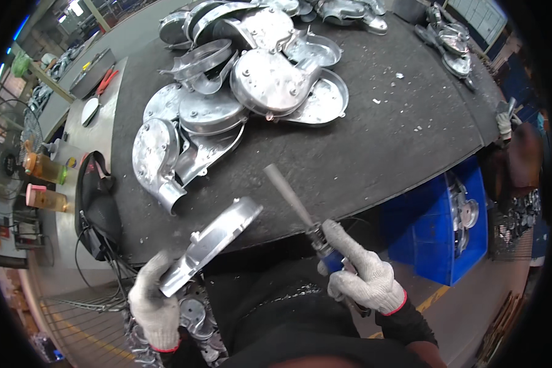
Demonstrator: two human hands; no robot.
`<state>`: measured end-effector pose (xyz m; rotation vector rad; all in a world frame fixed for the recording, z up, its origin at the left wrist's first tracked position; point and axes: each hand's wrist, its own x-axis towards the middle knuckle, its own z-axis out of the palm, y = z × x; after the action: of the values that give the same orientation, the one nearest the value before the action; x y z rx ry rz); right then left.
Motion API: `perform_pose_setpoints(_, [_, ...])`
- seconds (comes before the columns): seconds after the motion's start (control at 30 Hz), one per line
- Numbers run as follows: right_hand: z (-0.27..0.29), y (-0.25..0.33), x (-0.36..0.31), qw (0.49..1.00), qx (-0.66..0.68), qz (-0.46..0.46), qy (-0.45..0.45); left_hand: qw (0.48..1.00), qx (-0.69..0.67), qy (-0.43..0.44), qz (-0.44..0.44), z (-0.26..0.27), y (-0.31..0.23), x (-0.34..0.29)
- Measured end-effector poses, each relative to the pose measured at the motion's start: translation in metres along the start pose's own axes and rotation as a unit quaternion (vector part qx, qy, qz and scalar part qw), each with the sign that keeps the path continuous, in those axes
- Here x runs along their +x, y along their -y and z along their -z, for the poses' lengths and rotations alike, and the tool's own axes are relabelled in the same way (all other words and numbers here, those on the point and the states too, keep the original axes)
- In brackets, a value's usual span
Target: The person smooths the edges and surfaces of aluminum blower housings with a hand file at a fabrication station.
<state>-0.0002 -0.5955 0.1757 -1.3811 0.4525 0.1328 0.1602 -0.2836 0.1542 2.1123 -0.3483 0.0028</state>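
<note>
In my gloved left hand is a shiny metal housing casting, gripped by its lower end and tilted up to the right, its rim side facing me. My gloved right hand is wrapped round a power file with a blue body, index finger stretched along its metal neck. The tool's long flat grey blade points up and left over the table's front edge, apart from the casting. A heap of similar rounded castings lies on the dark tabletop beyond both hands.
A blue bin holding metal parts stands at right, below the table edge. More castings lie low beside my left forearm. A black bag with cables and two bottles are at left. Another person is at far right.
</note>
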Motion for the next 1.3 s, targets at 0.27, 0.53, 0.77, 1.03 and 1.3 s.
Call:
perform_pose_setpoints(0.27, [-0.001, 0.038, 0.013, 0.98, -0.12, -0.084, 0.137, 1.0, 0.012, 0.002, -0.017, -0.001, 0.034, -0.012])
perform_pose_setpoints(0.53, [0.008, 0.019, 0.011, 0.955, -0.241, 0.122, 0.125, 0.998, 0.044, -0.006, -0.038, -0.006, 0.022, -0.005])
perform_pose_setpoints(0.77, [0.021, 0.026, 0.017, 0.922, 0.204, -0.209, 0.254, 0.994, 0.07, 0.002, -0.079, -0.007, 0.012, -0.003])
perform_pose_setpoints(1.03, [-0.004, 0.013, 0.012, 0.896, -0.326, 0.181, 0.24, 0.987, 0.123, -0.003, -0.104, -0.01, -0.006, -0.001])
perform_pose_setpoints(1.3, [-0.005, 0.049, -0.003, 0.703, -0.689, 0.178, -0.005, 0.96, 0.268, 0.024, -0.07, -0.009, -0.042, 0.012])
